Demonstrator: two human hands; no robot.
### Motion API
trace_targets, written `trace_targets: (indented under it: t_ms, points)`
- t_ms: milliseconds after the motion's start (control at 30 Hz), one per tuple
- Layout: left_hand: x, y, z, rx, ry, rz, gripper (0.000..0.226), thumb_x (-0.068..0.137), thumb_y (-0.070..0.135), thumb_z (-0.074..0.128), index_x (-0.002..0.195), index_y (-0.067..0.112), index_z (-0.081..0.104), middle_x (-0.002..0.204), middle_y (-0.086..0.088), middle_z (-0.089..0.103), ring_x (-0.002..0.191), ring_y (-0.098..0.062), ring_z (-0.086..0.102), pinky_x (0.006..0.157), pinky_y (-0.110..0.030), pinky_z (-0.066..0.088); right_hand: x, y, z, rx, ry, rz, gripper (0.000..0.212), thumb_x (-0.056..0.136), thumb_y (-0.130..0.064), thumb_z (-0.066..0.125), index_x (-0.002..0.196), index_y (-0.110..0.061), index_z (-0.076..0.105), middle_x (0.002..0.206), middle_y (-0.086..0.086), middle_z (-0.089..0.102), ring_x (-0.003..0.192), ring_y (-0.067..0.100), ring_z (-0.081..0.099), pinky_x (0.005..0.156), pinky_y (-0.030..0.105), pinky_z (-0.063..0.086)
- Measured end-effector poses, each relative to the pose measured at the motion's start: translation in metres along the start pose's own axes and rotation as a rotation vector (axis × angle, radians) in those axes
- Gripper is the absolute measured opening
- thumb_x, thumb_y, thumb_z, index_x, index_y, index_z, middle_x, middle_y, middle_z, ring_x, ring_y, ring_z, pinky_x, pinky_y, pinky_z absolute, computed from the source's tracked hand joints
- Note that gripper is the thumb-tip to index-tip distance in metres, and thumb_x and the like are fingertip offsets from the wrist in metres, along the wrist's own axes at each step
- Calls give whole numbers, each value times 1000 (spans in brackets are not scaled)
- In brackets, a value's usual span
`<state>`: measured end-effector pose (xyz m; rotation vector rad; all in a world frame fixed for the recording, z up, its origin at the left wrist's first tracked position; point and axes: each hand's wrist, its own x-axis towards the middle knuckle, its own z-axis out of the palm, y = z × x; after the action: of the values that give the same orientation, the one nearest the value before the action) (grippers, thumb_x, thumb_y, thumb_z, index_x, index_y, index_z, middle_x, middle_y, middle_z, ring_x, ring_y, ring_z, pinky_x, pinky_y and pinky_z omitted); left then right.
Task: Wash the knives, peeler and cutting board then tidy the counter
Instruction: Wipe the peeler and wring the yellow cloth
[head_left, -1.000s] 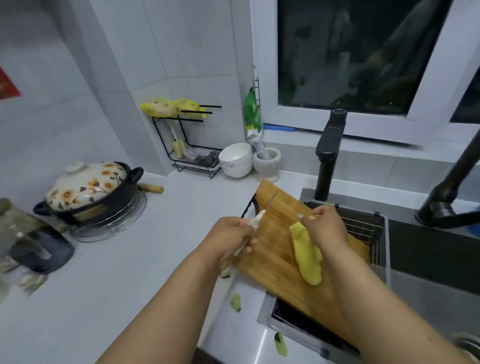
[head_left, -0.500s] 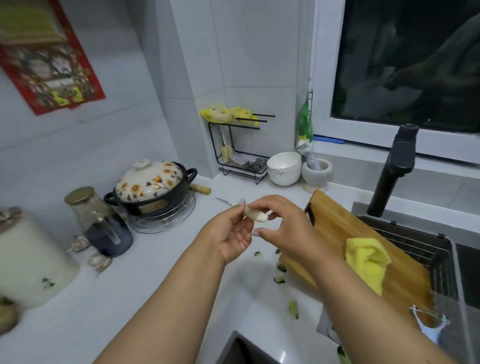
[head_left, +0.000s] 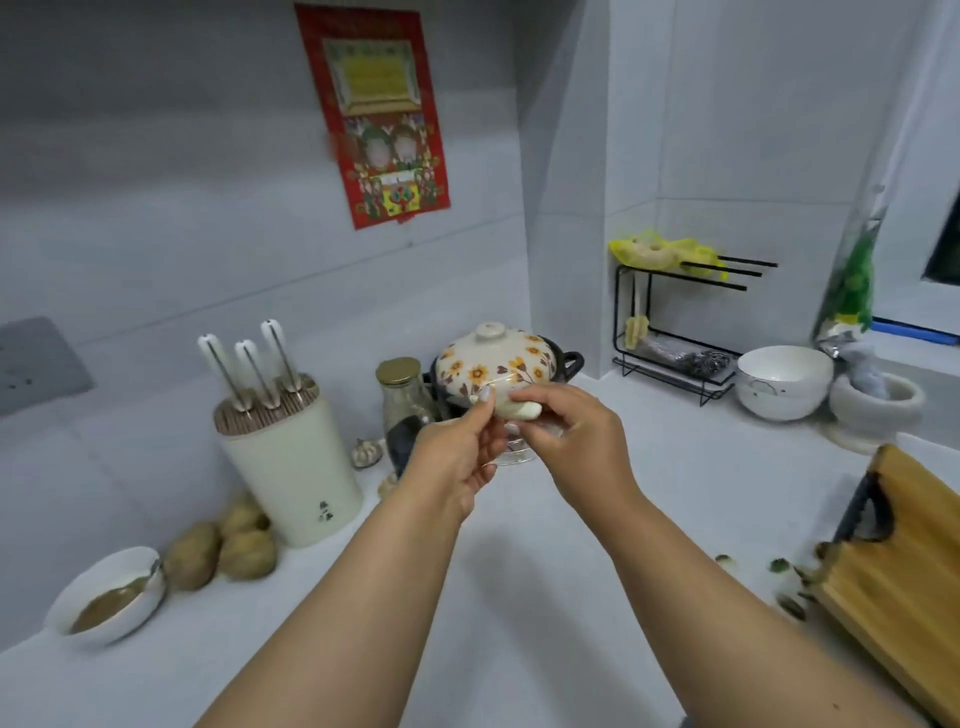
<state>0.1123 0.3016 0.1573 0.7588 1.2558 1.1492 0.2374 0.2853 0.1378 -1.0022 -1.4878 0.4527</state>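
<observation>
Both hands meet in mid-air above the white counter (head_left: 519, 597), sharing one small knife with a cream-white plastic handle (head_left: 519, 410). The right hand (head_left: 576, 447) curls its fingers over the handle from the right side; the left hand (head_left: 457, 457) pinches it from the left with thumb and fingertips. The blade is hidden between the hands and blurred against what lies behind, so I cannot tell which way it points.

To the left of the grip and lower stands the cream cylindrical knife block (head_left: 291, 467), three white-handled knives already upright in its bristle top. Just behind the grip sit the sunflower-patterned casserole pot (head_left: 493, 364) and a gold-capped glass bottle (head_left: 402, 395). Well to the right and below lies the bamboo cutting board with a black handle cut-out (head_left: 893, 551), green vegetable scraps (head_left: 779, 566) scattered at its near-left corner.

As a judgement: the knife is light and stiff, its smooth handle likely slippery if wet, its edge the hazard. Holding the handle alone, blade turned down and away from the other palm, would suit slotting it into the block.
</observation>
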Motion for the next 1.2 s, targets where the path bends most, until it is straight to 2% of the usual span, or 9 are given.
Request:
trace_targets:
  t_ms: [133, 267, 333, 400, 467, 567, 733, 933, 1200]
  points:
    - [8, 14, -44, 55, 134, 128, 27, 94, 36, 57, 87, 11, 66, 64, 2, 65, 54, -9, 52, 50, -22, 34, 21, -11, 50, 18, -39, 0, 28, 78, -2, 73, 103, -15, 72, 99, -6, 69, 94, 9, 65, 86, 28, 53]
    - [20, 23, -92, 303, 349, 297, 21, 95, 31, 51, 82, 19, 62, 93, -15, 66, 76, -21, 54, 68, -30, 44, 47, -25, 95, -7, -60, -3, 27, 80, -10, 73, 105, -19, 71, 97, -8, 68, 91, 8, 64, 84, 16, 50]
    - [28, 24, -118, 573, 414, 381, 26, 95, 38, 48, 110, 22, 63, 122, -7, 62, 104, -23, 57, 91, -36, 45, 60, -31, 118, 17, -87, 6, 28, 82, -11, 72, 107, -21, 69, 98, -5, 69, 88, 8, 65, 83, 21, 53]
    - [39, 26, -142, 763, 442, 432, 48, 96, 42, 43, 139, 20, 47, 146, -1, 44, 134, -21, 39, 111, -39, 31, 75, -33, 141, 28, -120, 11, 28, 84, -11, 70, 110, -20, 68, 100, -2, 69, 89, 9, 66, 84, 30, 55]
    - [52, 27, -161, 890, 450, 473, 57, 97, 45, 40, 148, 21, 34, 156, 2, 29, 144, -17, 21, 118, -43, 18, 91, -35, 163, 29, -132, 18, 28, 85, -12, 68, 113, -18, 67, 101, 0, 69, 91, 12, 65, 85, 34, 54]
    - [71, 25, -181, 1046, 457, 447, 59, 97, 46, 37, 151, 25, 25, 159, 6, 18, 147, -14, 8, 120, -45, 4, 114, -38, 189, 6, -171, 34, 32, 88, -15, 65, 120, -17, 64, 104, 2, 68, 96, 14, 63, 87, 32, 53]
    - [85, 18, -191, 1110, 450, 429, 61, 98, 44, 37, 153, 25, 18, 160, 9, 12, 147, -9, -1, 118, -43, -9, 144, -38, 229, -133, -294, -3, 39, 89, -18, 65, 128, -15, 59, 108, 2, 68, 96, 14, 61, 83, 21, 46]
    - [91, 11, -195, 1117, 487, 472, 61, 98, 42, 38, 153, 25, 18, 160, 10, 11, 147, -7, -3, 117, -44, -12, 165, -26, 266, -170, -414, 56, 46, 91, -16, 63, 135, -8, 52, 105, 9, 67, 96, 25, 65, 91, 32, 48]
    - [90, 12, -186, 1106, 502, 484, 60, 97, 39, 39, 152, 24, 19, 160, 9, 13, 147, -7, -2, 116, -43, -13, 158, -24, 265, -107, -389, 59, 44, 92, -16, 61, 134, -6, 52, 96, 4, 62, 92, 27, 65, 91, 37, 50]
